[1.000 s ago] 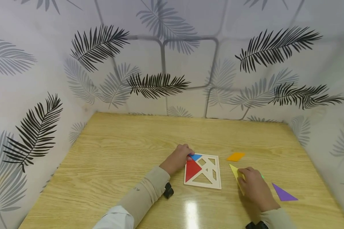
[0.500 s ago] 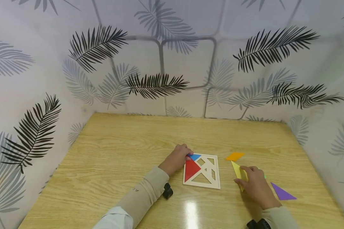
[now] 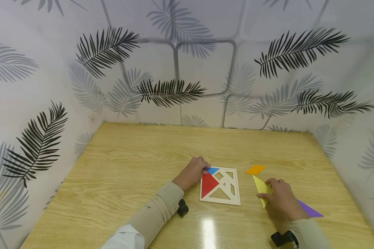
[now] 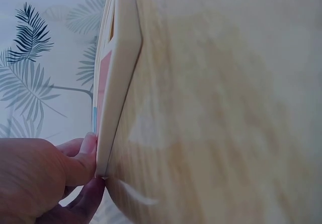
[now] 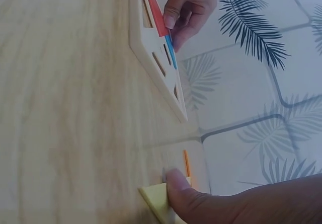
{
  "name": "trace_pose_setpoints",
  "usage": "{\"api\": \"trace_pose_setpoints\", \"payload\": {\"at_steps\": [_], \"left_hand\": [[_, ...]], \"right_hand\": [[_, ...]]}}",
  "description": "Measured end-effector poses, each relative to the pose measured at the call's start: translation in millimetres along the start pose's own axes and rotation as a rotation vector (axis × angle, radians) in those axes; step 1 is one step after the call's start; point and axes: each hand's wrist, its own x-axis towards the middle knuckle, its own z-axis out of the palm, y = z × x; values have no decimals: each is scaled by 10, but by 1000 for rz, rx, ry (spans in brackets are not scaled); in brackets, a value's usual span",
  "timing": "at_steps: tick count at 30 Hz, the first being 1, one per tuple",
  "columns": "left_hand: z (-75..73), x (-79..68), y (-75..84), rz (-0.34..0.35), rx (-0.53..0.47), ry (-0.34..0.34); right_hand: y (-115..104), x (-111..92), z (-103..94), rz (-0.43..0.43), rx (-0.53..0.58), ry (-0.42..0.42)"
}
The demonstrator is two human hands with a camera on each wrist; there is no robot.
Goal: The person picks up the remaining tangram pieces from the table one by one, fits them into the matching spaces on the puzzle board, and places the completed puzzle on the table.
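Note:
The left hand (image 3: 191, 173) pinches the far-left corner of a pale wooden tangram board (image 3: 236, 186), thumb on top; the left wrist view shows its fingers (image 4: 83, 204) at the board's edge. A large red triangle (image 3: 208, 185) and a small blue triangle (image 3: 212, 171) fill two of the board's slots; the other slots show bare cut-outs. To the right of the board, the right hand (image 3: 282, 199) holds a yellow triangle (image 3: 260, 188) between thumb and fingers. In the right wrist view, the thumb (image 5: 178, 183) overlaps the yellow piece.
An orange parallelogram (image 3: 256, 169) lies just beyond the yellow triangle's tip. A purple triangle (image 3: 310, 209) lies right of the right hand, partly covered by it. The wooden table (image 3: 127, 155) meets leaf-patterned curtains (image 3: 202, 110) at its back and sides.
The yellow triangle shows a broader face than before. The right hand has shifted slightly right, now hiding the green piece and part of the purple triangle. The left hand has stayed put.

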Motion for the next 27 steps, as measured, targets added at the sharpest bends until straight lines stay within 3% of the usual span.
{"api": "trace_pose_setpoints", "payload": {"at_steps": [9, 21, 27], "left_hand": [[-4, 2, 8, -9, 6, -3], [-1, -5, 11, -1, 15, 16], [-2, -10, -3, 4, 12, 17]], "right_hand": [[16, 89, -53, 83, 37, -151], [-3, 124, -48, 107, 17, -164], [-25, 85, -47, 96, 97, -172]]}}
